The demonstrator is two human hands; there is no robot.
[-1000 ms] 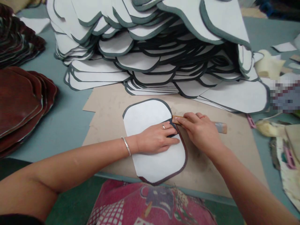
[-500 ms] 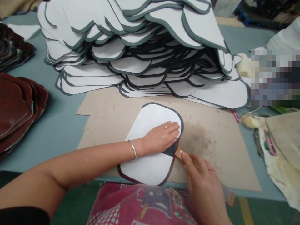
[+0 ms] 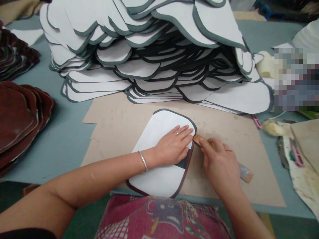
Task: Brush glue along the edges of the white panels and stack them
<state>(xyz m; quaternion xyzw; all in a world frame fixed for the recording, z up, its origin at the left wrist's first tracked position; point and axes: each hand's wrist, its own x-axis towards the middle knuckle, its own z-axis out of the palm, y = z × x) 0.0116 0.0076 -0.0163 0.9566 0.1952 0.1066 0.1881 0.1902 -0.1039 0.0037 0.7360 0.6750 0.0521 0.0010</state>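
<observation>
Our left hand (image 3: 174, 144) lies flat and open on the white panel (image 3: 159, 177) atop the cardboard (image 3: 231, 132), our right hand (image 3: 220, 164) grips a wooden tool (image 3: 245, 173) at its rim; we'd best pin firmly, hugging the edge.

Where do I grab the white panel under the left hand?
Pinch the white panel at its near end, from the front: it lies flat on the cardboard, but that end seems to overhang the table. The left hand and brush occupy its right side.
</observation>
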